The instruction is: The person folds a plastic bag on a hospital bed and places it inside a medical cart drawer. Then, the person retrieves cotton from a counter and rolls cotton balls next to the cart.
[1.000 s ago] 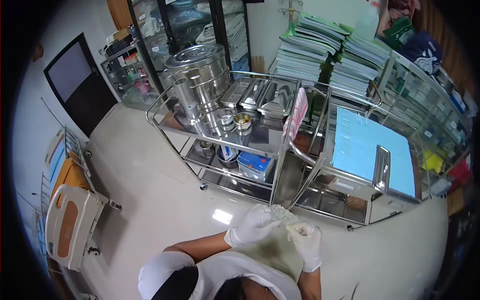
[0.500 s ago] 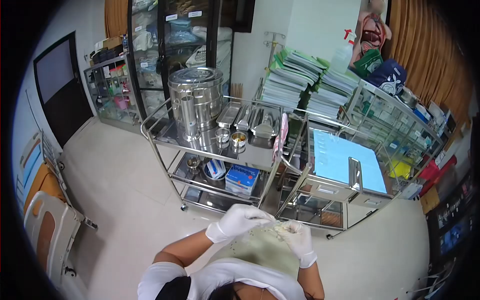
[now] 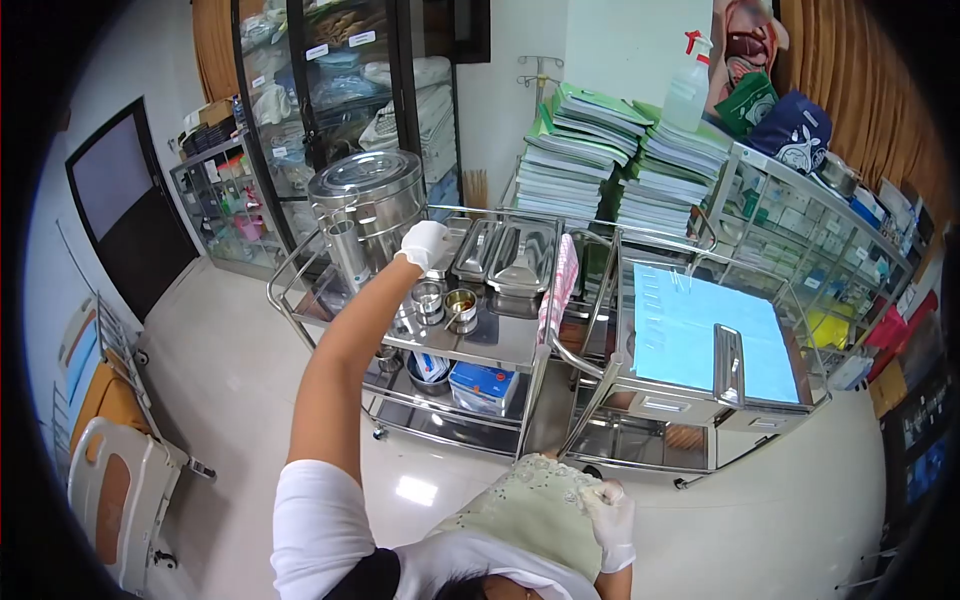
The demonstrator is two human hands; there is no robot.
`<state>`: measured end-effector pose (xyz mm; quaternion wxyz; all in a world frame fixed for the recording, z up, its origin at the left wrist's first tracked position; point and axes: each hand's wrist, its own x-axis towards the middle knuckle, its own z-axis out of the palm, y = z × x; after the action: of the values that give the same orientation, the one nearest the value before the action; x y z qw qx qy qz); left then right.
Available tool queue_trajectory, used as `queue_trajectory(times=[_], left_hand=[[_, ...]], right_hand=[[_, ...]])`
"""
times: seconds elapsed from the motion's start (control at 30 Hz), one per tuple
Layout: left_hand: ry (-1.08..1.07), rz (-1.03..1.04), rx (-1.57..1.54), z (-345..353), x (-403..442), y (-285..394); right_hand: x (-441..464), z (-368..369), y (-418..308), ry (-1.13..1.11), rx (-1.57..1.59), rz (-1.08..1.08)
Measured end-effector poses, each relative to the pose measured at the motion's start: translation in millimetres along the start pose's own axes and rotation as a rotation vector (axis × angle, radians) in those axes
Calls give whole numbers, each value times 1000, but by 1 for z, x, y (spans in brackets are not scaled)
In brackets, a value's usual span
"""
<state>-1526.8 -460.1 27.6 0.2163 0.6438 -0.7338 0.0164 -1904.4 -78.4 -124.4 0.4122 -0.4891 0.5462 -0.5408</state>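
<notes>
My left hand, in a white glove, reaches over the left part of the steel trolley, between a large lidded steel drum and the metal trays. Its fingers are mostly hidden, so what it touches cannot be made out. Just in front of it stand a small steel cup and another cup with amber contents. A tall steel cylinder rises to its left. My gloved right hand is held low before my body, fingers pinched together; anything between them is too small to name.
A second trolley to the right carries a light blue sheet with a long metal dish on it. A striped cloth hangs between the trolleys. A blue box sits on the lower shelf. Stacked papers stand behind.
My left hand has left my right hand and stretched forward to the trolley. The right hand has dropped slightly and stays near my body. The view has shifted a little.
</notes>
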Motion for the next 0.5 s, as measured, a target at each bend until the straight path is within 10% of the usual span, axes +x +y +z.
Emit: queue_trajectory(times=[0.5], left_hand=[[-187,-142,117,20,45,-25]], right_hand=[[6,-31,15,150,89,216]])
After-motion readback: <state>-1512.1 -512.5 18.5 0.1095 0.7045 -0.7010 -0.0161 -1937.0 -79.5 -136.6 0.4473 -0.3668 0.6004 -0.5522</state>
